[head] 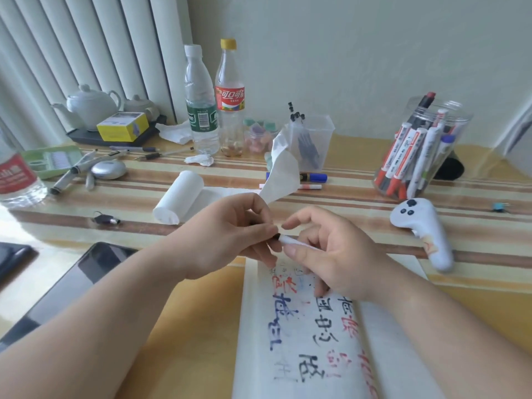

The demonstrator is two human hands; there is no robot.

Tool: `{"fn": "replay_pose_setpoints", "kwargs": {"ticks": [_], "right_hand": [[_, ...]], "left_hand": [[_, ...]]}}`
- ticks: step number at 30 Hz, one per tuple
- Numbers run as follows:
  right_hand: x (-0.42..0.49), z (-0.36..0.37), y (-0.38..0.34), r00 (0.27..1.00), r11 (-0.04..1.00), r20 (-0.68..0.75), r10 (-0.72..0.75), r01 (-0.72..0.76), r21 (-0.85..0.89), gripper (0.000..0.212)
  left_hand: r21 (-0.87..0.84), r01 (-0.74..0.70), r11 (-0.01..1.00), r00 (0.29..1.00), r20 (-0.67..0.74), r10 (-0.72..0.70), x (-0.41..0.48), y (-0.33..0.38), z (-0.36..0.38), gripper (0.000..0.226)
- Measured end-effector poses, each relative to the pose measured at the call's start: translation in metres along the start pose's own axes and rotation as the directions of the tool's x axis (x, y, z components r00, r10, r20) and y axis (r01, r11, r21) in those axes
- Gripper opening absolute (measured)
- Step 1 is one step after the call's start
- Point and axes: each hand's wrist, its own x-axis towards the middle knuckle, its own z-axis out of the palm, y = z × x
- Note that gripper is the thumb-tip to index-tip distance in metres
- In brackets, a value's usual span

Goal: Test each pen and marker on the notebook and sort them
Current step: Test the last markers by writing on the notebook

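Note:
My right hand (331,254) grips a white marker (293,242) by its barrel, above the top of the notebook (302,341). The marker's dark end points left and meets the fingertips of my left hand (239,234), which pinches something small there together with a strip of white tissue (283,171) that rises behind. The notebook page carries blue, black and red test writing. A clear round jar (417,148) at the right holds several markers. A clear square cup (311,142) holds several dark pens. A blue marker (313,177) and a thin white marker (305,186) lie in front of the cup.
A tissue roll (178,201) lies left of centre. Two plastic bottles (214,102) stand at the back, with a teapot (89,106) and a yellow box (122,126) to their left. Loose pens (74,171) lie far left. A white controller (423,231) rests at the right. A dark tablet (72,283) lies near left.

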Motion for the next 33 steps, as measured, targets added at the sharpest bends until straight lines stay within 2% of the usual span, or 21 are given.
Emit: {"fn": "replay_pose_setpoints", "kwargs": {"ticks": [2,5,7,9,11,15,18,24,33], "right_hand": [[0.001,0.001,0.001,0.996,0.991,0.065,0.067,-0.074,0.116,0.019],[0.008,0.000,0.005,0.996,0.932,0.005,0.093,-0.089,0.352,0.015],[0.011,-0.001,0.006,0.994,0.842,-0.028,0.101,-0.071,0.535,0.011],[0.012,0.000,0.006,0.997,0.736,-0.023,0.073,-0.038,0.676,0.008],[0.013,0.004,0.007,0.999,0.734,-0.025,0.033,-0.008,0.679,0.013],[0.015,0.014,0.011,0.992,0.877,-0.126,-0.004,0.064,0.476,0.014],[0.013,0.018,0.012,0.982,0.909,-0.190,-0.014,0.091,0.406,0.012],[0.011,0.027,0.004,0.963,0.822,-0.261,0.068,0.094,0.561,0.026],[0.007,0.036,-0.002,0.929,0.787,-0.322,0.184,0.057,0.614,0.033]], "left_hand": [[0.061,0.037,0.997,0.998,0.052,-0.040,0.000,-0.003,-0.003,0.004],[0.202,0.022,0.979,0.995,0.094,-0.042,0.001,-0.003,-0.003,0.019],[0.373,-0.029,0.927,0.995,0.102,-0.010,0.000,-0.002,0.000,0.018],[0.472,-0.058,0.879,0.995,0.098,0.013,0.000,-0.001,0.007,0.019],[0.465,-0.080,0.881,0.995,0.089,0.044,-0.002,-0.003,0.016,0.016],[0.462,-0.118,0.879,0.993,0.072,0.095,0.000,-0.012,0.024,0.016],[0.431,-0.133,0.893,0.991,0.073,0.112,0.002,-0.011,0.025,0.020],[0.269,-0.106,0.957,0.992,0.099,0.082,0.007,-0.002,0.031,0.027],[0.379,-0.049,0.924,0.997,0.068,0.025,0.007,0.005,0.032,0.033]]}}
